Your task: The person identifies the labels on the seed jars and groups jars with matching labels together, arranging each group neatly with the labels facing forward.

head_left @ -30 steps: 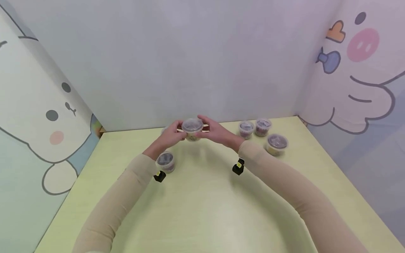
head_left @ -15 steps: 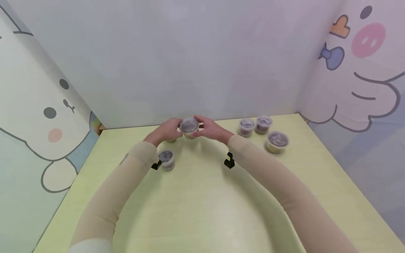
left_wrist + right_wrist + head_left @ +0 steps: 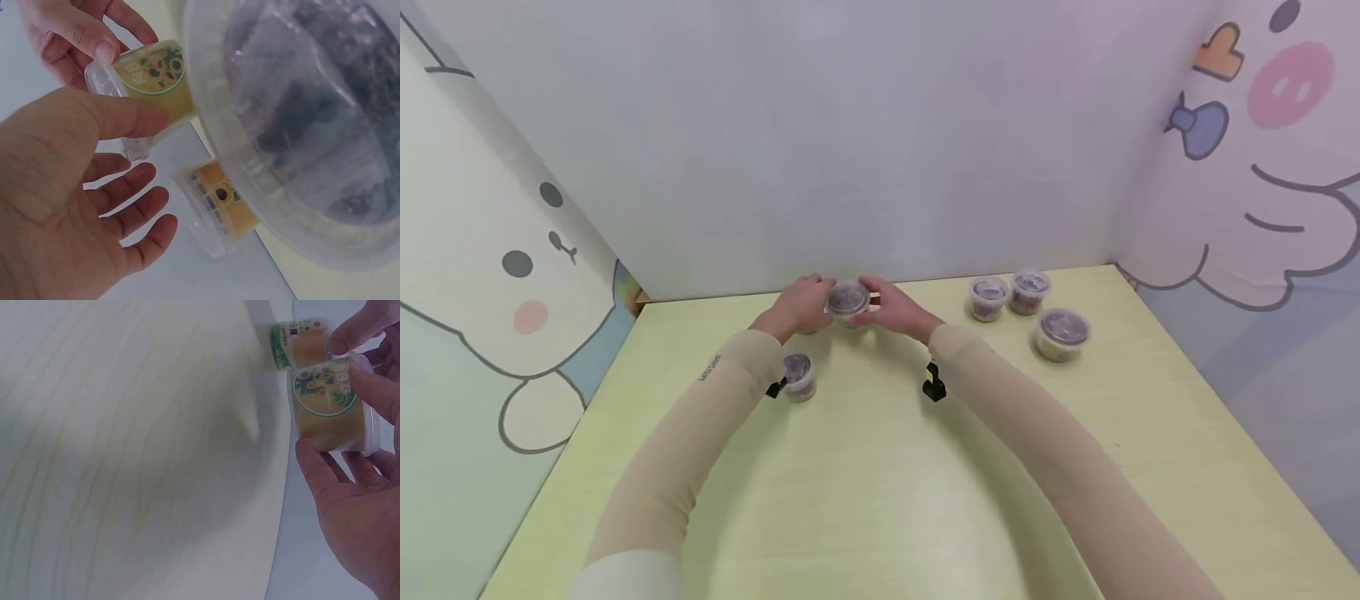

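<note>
My right hand (image 3: 895, 312) grips a clear-lidded plastic tub (image 3: 847, 300) near the back wall, thumb on the near side, fingers behind. Yellowish, with a round printed label, the tub (image 3: 328, 415) shows its side in the right wrist view. My left hand (image 3: 801, 307) lies at the tub's left side. In the left wrist view its thumb overlaps the tub (image 3: 165, 84) and its other fingers are loosely bent; firm contact cannot be told. A smaller labelled tub (image 3: 300, 344) stands just beside the held one, mostly hidden under my left hand in the head view.
Another lidded tub (image 3: 800, 377) stands near my left wrist, looming large in the left wrist view. At the back right are two small tubs (image 3: 987, 298) (image 3: 1029, 292) and a wider one (image 3: 1062, 335). White printed sheets (image 3: 865, 150) wall the pale table (image 3: 880, 467).
The held tub has moved slightly left and come down near the smaller tub. My left hand has shifted its hold, its thumb drawn back from the tub's front. My right hand keeps its grip.
</note>
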Tool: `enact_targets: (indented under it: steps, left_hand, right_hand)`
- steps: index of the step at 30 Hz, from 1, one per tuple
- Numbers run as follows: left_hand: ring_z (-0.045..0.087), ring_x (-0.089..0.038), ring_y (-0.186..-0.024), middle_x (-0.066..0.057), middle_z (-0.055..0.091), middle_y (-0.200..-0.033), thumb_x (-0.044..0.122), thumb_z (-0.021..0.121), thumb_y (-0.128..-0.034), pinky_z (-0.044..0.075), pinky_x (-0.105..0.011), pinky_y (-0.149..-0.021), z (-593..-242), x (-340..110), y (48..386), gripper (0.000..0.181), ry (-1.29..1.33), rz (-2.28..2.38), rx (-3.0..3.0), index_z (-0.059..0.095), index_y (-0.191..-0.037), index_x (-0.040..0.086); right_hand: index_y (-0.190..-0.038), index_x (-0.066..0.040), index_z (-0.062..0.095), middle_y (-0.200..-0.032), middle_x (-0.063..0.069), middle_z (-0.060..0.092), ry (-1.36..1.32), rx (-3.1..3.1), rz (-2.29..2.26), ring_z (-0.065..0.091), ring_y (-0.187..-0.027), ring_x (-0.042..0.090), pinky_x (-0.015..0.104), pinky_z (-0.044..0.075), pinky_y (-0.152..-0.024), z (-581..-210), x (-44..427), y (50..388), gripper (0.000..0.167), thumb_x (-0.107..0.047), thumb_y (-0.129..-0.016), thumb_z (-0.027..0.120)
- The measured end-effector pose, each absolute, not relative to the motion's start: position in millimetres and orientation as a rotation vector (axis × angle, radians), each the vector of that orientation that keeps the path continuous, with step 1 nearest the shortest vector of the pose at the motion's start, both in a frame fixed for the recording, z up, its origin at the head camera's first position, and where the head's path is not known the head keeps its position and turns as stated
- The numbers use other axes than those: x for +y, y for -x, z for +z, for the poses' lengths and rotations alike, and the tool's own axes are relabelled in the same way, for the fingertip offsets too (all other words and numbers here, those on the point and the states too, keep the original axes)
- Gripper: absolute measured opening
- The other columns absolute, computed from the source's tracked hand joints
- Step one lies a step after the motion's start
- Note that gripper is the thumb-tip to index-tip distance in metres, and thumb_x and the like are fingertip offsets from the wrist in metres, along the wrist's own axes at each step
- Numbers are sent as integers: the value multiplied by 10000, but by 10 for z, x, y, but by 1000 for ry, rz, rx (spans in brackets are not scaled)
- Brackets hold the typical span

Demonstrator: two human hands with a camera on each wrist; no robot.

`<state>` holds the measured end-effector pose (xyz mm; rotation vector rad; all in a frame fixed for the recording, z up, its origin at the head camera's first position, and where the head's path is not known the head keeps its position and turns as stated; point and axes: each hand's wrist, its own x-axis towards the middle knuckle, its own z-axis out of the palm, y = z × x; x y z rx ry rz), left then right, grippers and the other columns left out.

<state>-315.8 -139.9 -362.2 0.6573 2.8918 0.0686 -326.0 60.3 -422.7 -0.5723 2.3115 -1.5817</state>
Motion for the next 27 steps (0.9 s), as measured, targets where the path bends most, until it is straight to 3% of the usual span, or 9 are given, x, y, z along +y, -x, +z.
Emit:
enact_targets:
  steps: [8,21,27]
  left_hand:
    - [416,-464,-1339,-281,432,-1474,147,649,-940,373,-588,-1091,-3688,-1422,3176,670,-608,71,2896,375,-1523,-38]
    - [419,-445,-1334,-276,458,-1444,133,639,-954,382,-542,-1102,-3725,-1429,3195,610,-617,56,2889,417,-1496,-40]
    - [450,-446,-1299,-280,498,-1398,137,627,-962,393,-537,-1092,-3726,-1441,3189,537,-664,42,2885,480,-1443,-51]
  right_hand:
    - [-1611,-35,197,-1630,136,283,586,2285,-1613,421,-1408,343,391,420,-1100,-4374,510,3315,907,-126,-916,772]
    - [-1613,-44,200,-1618,146,304,536,2257,-1635,429,-1404,347,393,431,-1092,-4418,466,3336,878,-106,-930,749]
    - [-1612,-28,183,-1607,176,312,530,2225,-1655,440,-1394,358,396,443,-1081,-4438,474,3317,780,-166,-1006,653]
